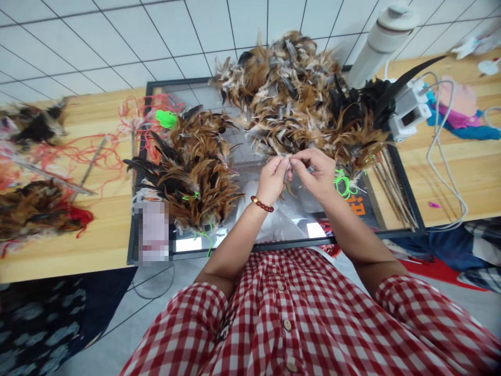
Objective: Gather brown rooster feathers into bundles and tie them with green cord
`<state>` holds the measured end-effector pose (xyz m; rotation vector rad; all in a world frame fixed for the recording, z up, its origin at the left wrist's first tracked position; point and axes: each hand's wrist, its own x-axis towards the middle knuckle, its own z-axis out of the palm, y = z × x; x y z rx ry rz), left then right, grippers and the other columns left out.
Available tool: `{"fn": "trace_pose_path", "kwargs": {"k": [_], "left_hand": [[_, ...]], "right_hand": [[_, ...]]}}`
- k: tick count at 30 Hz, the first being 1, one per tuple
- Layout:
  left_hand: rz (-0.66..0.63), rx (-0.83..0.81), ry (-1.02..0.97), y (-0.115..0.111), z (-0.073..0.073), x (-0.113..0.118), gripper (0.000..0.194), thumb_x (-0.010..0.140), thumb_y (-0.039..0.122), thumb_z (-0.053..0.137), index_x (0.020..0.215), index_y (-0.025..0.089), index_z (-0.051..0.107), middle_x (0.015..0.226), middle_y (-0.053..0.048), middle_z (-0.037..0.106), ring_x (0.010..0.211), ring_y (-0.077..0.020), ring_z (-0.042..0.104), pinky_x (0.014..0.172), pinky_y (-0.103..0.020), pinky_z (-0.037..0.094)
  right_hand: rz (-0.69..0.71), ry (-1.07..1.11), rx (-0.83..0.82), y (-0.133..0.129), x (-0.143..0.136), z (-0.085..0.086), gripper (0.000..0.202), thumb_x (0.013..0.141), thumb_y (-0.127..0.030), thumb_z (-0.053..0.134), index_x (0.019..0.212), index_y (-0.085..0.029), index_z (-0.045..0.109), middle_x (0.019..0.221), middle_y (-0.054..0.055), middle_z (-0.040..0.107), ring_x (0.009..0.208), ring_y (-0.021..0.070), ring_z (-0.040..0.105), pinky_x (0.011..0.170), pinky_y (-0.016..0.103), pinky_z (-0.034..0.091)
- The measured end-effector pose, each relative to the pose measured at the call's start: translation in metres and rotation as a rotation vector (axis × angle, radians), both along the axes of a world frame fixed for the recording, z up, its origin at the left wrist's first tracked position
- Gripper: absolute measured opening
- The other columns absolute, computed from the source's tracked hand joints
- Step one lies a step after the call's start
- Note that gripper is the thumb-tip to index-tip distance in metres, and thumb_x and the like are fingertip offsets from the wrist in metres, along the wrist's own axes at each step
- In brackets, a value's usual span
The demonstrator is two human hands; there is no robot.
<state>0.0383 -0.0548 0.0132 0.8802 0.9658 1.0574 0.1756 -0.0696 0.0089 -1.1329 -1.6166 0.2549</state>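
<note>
Both hands meet over the glass-topped panel [250,190], fingertips pinched together. My left hand [274,176], with a beaded bracelet [262,204] at its wrist, is closed on what looks like a small feather [288,187]; part of it shows below the fingers. My right hand [318,169] pinches at the same spot, its thumb and forefinger touching the feather's upper end. Just beyond the hands lies a large heap of brown, grey and white feathers [285,94]. To the left sits a pile of brown and black feathers [199,172] with bright green string [166,119] at its far edge.
A white bottle [378,49] stands behind black feathers [364,104]. White charger blocks [410,112] and a looped cable [440,172] lie at right, beside thin sticks [395,185]. Tangled red string [94,151] and more feathers [35,209] spread over the wooden table at left.
</note>
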Motion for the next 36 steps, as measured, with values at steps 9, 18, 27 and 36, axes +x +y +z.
{"fn": "trace_pose_path", "kwargs": {"k": [9, 18, 27, 36], "left_hand": [[-0.131, 0.025, -0.046, 0.001, 0.001, -0.003, 0.043, 0.095, 0.047, 0.077, 0.068, 0.018, 0.061, 0.053, 0.006, 0.047, 0.05, -0.0061, 0.043, 0.053, -0.02, 0.036], [-0.27, 0.025, -0.142, 0.0, -0.007, -0.002, 0.048, 0.089, 0.059, 0.08, 0.074, 0.017, 0.063, 0.057, 0.007, 0.046, 0.053, -0.0054, 0.043, 0.056, -0.02, 0.038], [0.3, 0.193, -0.113, 0.025, -0.014, -0.025, 0.048, 0.093, 0.061, 0.075, 0.072, 0.02, 0.06, 0.055, 0.008, 0.037, 0.049, -0.0064, 0.033, 0.05, -0.021, 0.03], [0.544, 0.117, -0.279, 0.029, -0.001, -0.029, 0.047, 0.097, 0.055, 0.073, 0.072, 0.02, 0.053, 0.055, 0.01, 0.03, 0.047, -0.0042, 0.029, 0.049, -0.019, 0.029]], "right_hand": [[0.019, 0.16, -0.135, 0.005, 0.004, -0.007, 0.041, 0.101, -0.063, 0.063, 0.092, -0.024, 0.072, 0.08, 0.002, 0.069, 0.07, 0.0148, 0.061, 0.068, 0.032, 0.054], [0.219, 0.392, -0.293, 0.013, 0.008, -0.005, 0.044, 0.082, -0.07, 0.083, 0.076, -0.026, 0.078, 0.077, 0.001, 0.068, 0.078, 0.0167, 0.064, 0.079, 0.034, 0.056], [0.064, 0.134, -0.373, 0.021, 0.015, -0.026, 0.034, 0.091, -0.056, 0.075, 0.09, -0.023, 0.079, 0.087, 0.003, 0.073, 0.076, 0.0164, 0.061, 0.073, 0.032, 0.051], [-0.084, -0.775, -0.666, 0.025, -0.024, 0.005, 0.032, 0.102, -0.028, 0.055, 0.116, -0.015, 0.081, 0.121, 0.018, 0.076, 0.107, 0.0312, 0.072, 0.083, 0.038, 0.049]]}}
